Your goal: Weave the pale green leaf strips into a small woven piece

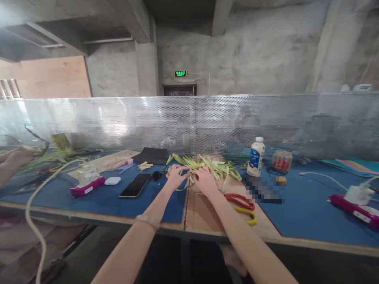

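A loose heap of pale green and yellowish leaf strips [220, 169], which look like corn husk, lies at the back of the bare brown board. My left hand [176, 177] is at the heap's left end, its thumb and fingers pinched on a strip. Close beside it, my right hand [205, 180] has its fingers curled onto the strips at the near side. What lies under its fingers is partly hidden. Scissors with a red handle loop [241, 200] and a yellow one sit by my right forearm, blades hidden.
A phone [135, 185], a white earbud case [113, 180] and a purple power strip [87, 187] are left. On the right stand a bottle [256, 157] and a jar [282, 161]. A perforated metal screen [142, 122] backs the table. Another person's hand [20, 157] holds leaves far left.
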`<state>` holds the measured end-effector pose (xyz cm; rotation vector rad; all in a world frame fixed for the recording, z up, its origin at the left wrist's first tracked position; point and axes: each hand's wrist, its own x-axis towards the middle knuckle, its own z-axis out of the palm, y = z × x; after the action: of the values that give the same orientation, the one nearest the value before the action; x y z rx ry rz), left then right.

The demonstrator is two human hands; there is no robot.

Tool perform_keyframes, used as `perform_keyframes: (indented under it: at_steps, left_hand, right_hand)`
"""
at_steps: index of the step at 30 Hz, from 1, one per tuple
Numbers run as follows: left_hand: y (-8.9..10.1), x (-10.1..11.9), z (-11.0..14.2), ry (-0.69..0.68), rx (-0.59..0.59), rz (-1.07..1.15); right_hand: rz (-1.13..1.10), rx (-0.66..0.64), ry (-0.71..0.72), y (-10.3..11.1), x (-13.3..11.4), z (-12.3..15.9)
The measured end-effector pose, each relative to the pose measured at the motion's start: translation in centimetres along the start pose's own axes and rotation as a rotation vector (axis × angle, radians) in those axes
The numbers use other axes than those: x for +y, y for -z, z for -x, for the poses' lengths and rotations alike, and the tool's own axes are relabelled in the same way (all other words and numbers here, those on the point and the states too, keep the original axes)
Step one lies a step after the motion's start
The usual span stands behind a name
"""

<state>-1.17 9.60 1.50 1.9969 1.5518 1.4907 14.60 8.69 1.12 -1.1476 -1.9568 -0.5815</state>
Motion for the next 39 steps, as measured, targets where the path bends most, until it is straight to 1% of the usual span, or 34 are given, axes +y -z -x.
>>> perform_keyframes:
  at_steps: [3,6,9,12,14,16,19,24,28,35,39]
  left_hand:
    - [-0.1,-0.2,-0.2,-0.087,-0.106,0.051]
    - [-0.3,-0.5,-0.5,-0.117,-0.156,0.17]
    - [-0.3,-0.3,-0.6,-0.104,-0.199,0.297]
    - [-0.1,0.3,-0.4,-0.026,-0.238,0.469]
    - [0.2,0.8,-0.2,0.055,-0.235,0.552]
    - [0.4,1.0,-0.1,0.119,-0.236,0.572]
    - [0.5,1.1,0.0,0.161,-0.256,0.589]
    - [0.1,0.9,0.0,0.165,-0.275,0.633]
    - [-0.2,0.6,-0.1,0.151,-0.284,0.658]
    - [-0.5,0.0,-0.4,0.134,-0.192,0.581]
    - [-0.4,0.0,-0.4,0.138,-0.184,0.593]
  right_hand:
    - [-0.001,-0.006,0.016,0.0,0.0,0.0]
    - [-0.01,-0.005,0.019,-0.1,0.0,0.0]
    - [-0.005,-0.005,0.029,0.0,-0.1,0.0]
    - [-0.011,-0.009,0.044,0.1,-0.1,-0.1]
    - [-0.023,-0.018,0.057,0.3,-0.1,-0.1]
    - [-0.037,-0.035,0.078,0.4,-0.2,-0.1]
    - [-0.055,-0.068,0.116,0.7,-0.5,-0.1]
    - [-0.074,-0.115,0.156,0.9,-0.9,-0.1]
    - [-0.094,-0.126,0.177,0.7,-0.9,-0.1]
    - [-0.145,-0.165,0.156,-0.1,-0.8,0.0]
    - [-0.169,-0.189,0.137,0.0,-0.9,0.0]
